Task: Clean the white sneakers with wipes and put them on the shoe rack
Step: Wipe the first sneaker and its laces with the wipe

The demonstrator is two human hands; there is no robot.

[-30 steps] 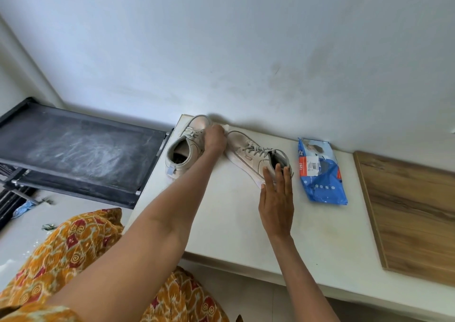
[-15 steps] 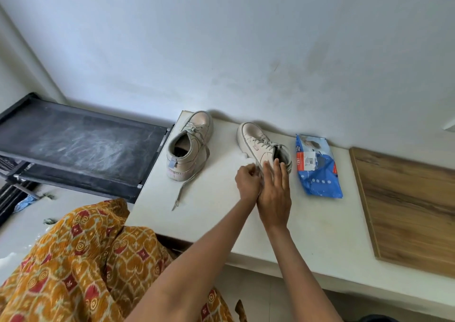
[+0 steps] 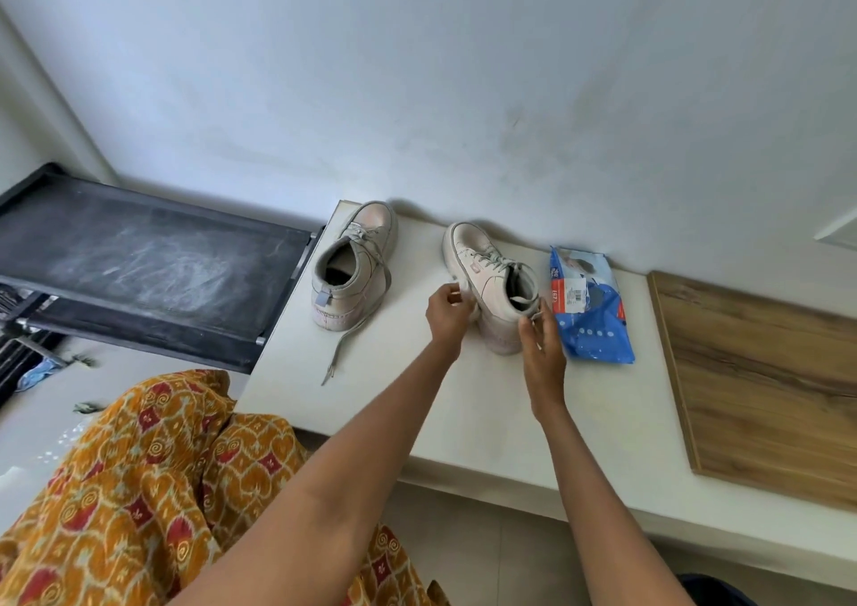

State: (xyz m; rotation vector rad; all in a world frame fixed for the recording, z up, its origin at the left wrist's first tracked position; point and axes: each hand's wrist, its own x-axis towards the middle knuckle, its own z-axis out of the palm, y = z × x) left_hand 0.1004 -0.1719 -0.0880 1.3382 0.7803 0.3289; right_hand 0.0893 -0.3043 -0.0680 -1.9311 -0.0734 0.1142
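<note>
While right hand [image 3: 540, 346] pinches the heel of the sneaker [image 3: 491, 281] near surface's back edge, left hand [image 3: 447, 313], clenched on wipe [image 3: 466, 291], should rub w/ short firm strokes.

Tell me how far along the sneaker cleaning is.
Done: nothing I can confirm; neither shoe looks finished.
In hand: the left hand presses a white wipe to the side of the right sneaker while the right hand steadies its heel.
Left: the left sneaker sits untouched on the white table, and the black shoe rack holds no shoes.
</note>
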